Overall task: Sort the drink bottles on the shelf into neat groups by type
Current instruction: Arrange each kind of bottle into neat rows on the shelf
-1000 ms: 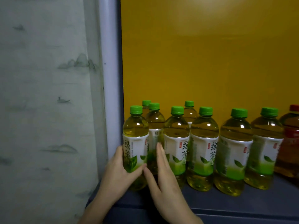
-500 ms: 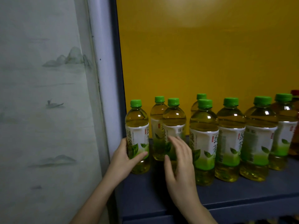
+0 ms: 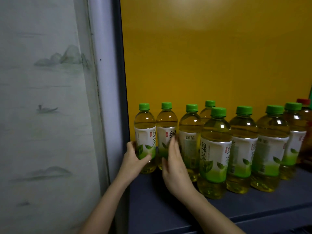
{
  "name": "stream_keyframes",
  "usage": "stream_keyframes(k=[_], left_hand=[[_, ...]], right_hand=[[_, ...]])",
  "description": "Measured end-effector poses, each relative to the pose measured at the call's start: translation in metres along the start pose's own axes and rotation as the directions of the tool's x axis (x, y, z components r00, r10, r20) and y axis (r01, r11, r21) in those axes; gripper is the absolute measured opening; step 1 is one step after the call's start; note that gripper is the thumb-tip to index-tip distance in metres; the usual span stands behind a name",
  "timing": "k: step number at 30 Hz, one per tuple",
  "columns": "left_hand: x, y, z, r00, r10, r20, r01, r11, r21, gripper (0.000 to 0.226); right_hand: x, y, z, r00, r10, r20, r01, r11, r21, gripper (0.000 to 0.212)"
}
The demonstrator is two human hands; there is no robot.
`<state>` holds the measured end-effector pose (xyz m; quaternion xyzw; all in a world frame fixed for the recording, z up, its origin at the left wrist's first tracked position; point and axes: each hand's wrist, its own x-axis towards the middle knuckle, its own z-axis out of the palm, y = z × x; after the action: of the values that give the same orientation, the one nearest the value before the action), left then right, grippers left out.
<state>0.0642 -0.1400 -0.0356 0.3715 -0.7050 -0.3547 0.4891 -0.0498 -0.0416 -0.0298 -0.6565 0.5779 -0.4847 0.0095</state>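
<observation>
I see every bottle standing upright on the dark blue shelf (image 3: 168,210), in front of a yellow panel (image 3: 211,56). All but one are clear plastic, filled nearly to the neck with pale yellow-green tea. They have green screw caps and a white label that fades to green, with leaves and Chinese characters on it.

My left hand (image 3: 135,159) grips the leftmost bottle (image 3: 145,130), which sits hard against the shelf's left side. The thumb lies across the lower label and the fingers curl round the far side. The second bottle (image 3: 166,125) stands just beside it, almost touching. My right hand (image 3: 174,166) is open and a little blurred, its straight fingers laid flat against that bottle's right side. The thumb is spread low in front.

The third bottle (image 3: 190,132) is just right of those fingers, with the plain side of its label turned toward me. Behind it a back bottle (image 3: 209,109) shows only its cap and shoulder. The front bottle (image 3: 215,149) stands nearer the shelf edge than the others. Three more green-capped bottles (image 3: 271,141) run on to the right.

At the far right stands a red-capped bottle (image 3: 306,122) of darker amber drink, partly cut off by the picture's edge.

Left of the shelf hangs wallpaper (image 3: 42,115) with a faint ink landscape.
</observation>
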Motion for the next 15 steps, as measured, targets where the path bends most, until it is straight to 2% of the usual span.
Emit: stream_keyframes(k=[4,6,8,10,13,15], left_hand=[[0.004,-0.004,0.002,1.0,-0.001,-0.006,0.001,1.0,0.014,0.057],[0.004,-0.008,0.002,0.996,0.022,-0.083,-0.01,0.991,0.134,0.067],[0.003,-0.012,0.0,0.994,0.028,-0.109,-0.01,0.987,0.159,0.076],[0.003,-0.015,-0.003,0.997,0.001,-0.071,0.003,0.998,0.061,0.08],[0.002,-0.014,-0.009,0.999,-0.025,0.035,0.03,0.991,-0.132,0.067],[0.0,-0.013,-0.013,0.993,-0.01,0.116,0.033,0.981,-0.193,0.07]], right_hand=[[0.015,0.02,0.004,0.986,0.156,-0.059,-0.151,0.985,0.079,0.075],[0.022,0.029,0.008,0.964,0.265,-0.006,-0.261,0.952,0.159,0.081],[0.028,0.033,0.011,0.945,0.322,0.053,-0.325,0.918,0.226,0.088],[0.032,0.036,0.013,0.937,0.341,0.074,-0.348,0.899,0.264,0.091],[0.033,0.038,0.014,0.927,0.363,0.091,-0.374,0.888,0.268,0.088],[0.031,0.04,0.014,0.929,0.359,0.089,-0.369,0.889,0.271,0.088]])
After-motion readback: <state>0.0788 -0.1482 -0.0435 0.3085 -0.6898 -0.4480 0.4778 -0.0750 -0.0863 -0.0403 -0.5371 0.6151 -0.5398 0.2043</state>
